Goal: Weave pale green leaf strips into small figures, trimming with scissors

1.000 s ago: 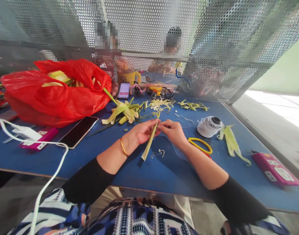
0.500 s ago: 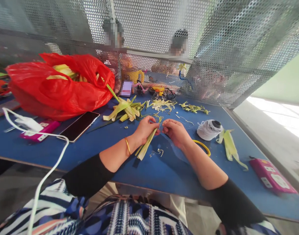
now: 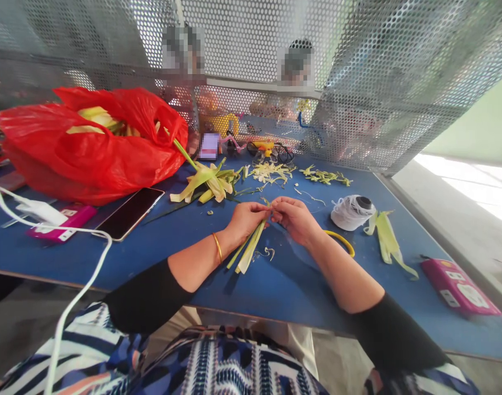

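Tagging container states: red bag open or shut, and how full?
Open: the red bag gapes at the top, with pale leafy pieces showing inside. Not empty; how full, cannot tell.

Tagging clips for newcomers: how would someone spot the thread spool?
On the blue table, look right of the right hand. The thread spool stands beyond the yellow loop, left of the pale husk. Unlike both, it is squat and white, with a dark core.

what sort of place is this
Probably a shared craft workroom: a blue table bears leafy strips and a spool of white thread, and people show through a metal screen full of holes.
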Tool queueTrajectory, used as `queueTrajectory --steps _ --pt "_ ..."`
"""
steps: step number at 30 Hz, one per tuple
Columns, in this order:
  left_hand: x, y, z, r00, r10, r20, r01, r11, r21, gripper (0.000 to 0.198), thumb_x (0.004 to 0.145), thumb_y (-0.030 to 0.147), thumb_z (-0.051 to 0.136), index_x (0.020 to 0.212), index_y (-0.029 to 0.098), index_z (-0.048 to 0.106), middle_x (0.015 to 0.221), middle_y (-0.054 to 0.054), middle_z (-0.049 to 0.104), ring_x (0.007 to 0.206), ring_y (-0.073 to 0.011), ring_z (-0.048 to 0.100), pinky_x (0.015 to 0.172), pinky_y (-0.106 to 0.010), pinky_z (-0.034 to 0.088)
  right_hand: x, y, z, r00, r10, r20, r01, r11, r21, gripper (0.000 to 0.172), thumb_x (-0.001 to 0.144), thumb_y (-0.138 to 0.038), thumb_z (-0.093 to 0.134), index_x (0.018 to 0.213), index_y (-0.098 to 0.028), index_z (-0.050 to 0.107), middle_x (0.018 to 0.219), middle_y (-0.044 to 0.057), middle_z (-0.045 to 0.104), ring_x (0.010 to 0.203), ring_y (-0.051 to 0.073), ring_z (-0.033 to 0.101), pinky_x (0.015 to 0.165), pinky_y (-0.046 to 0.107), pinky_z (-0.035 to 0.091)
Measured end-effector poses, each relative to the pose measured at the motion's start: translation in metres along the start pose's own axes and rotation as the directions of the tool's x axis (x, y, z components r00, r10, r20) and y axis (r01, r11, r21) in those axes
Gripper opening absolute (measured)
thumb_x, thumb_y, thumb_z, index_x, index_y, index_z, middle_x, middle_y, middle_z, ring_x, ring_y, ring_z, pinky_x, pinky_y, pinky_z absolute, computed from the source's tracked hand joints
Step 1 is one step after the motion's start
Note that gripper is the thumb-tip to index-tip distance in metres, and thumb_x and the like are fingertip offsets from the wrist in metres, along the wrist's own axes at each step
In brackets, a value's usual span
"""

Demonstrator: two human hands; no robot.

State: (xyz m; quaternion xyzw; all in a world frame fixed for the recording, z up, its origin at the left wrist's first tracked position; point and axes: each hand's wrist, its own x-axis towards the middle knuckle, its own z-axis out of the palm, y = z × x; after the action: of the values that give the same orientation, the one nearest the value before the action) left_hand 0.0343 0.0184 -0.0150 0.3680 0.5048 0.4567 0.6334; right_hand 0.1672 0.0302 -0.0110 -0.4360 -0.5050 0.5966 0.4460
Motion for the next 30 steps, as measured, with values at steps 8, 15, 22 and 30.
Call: queueTrajectory --steps 8,15,22,30 --pt "0.006 0.004 -0.001 0.992 -0.106 -0.073 0.095 0.987 -0.132 0.017 0.078 0.007 0.073 0.067 0.013 0.061 0.049 0.002 0.059 0.044 -0.0082 0.056 0.051 -0.02 0.05 0.007 0.006 -0.017 0.955 -0.296 0.006 0.19 0.596 -0.781 0.007 0.068 -0.017 0.06 0.067 -0.023 0.062 0.053 -0.003 0.053 0.055 0.014 0.045 0.058 0.028 0.033" --pt "0.005 0.002 -0.003 0.993 -0.108 -0.054 0.107 0.994 -0.033 0.016 0.083 0.008 0.067 0.068 0.013 0.062 0.055 -0.001 0.064 0.046 -0.0094 0.059 0.05 -0.02 0.048 0.01 0.008 -0.019 0.926 -0.373 0.053 0.285 0.603 -0.745 0.009 0.075 -0.023 0.064 0.066 -0.021 0.067 0.072 0.001 0.06 0.065 0.014 0.051 0.063 0.027 0.039" --pt "0.006 -0.002 -0.007 0.998 -0.02 -0.054 0.034 0.961 0.274 0.018 0.079 0.01 0.068 0.063 0.016 0.063 0.052 0.002 0.059 0.049 -0.0101 0.055 0.052 -0.021 0.041 0.012 0.008 -0.016 0.972 -0.219 0.08 0.208 0.662 -0.72 0.012 0.079 -0.022 0.058 0.068 -0.02 0.062 0.068 0.0 0.065 0.067 0.015 0.054 0.066 0.028 0.039" --pt "0.015 -0.005 -0.015 0.94 0.34 0.016 -0.292 0.78 0.553 0.012 0.073 0.013 0.07 0.062 0.018 0.068 0.059 0.003 0.063 0.058 -0.0107 0.052 0.058 -0.022 0.036 0.012 0.007 -0.015 0.987 -0.124 0.101 0.159 0.666 -0.729 0.015 0.08 -0.018 0.055 0.065 -0.019 0.059 0.063 -0.003 0.06 0.065 0.013 0.052 0.063 0.025 0.036"
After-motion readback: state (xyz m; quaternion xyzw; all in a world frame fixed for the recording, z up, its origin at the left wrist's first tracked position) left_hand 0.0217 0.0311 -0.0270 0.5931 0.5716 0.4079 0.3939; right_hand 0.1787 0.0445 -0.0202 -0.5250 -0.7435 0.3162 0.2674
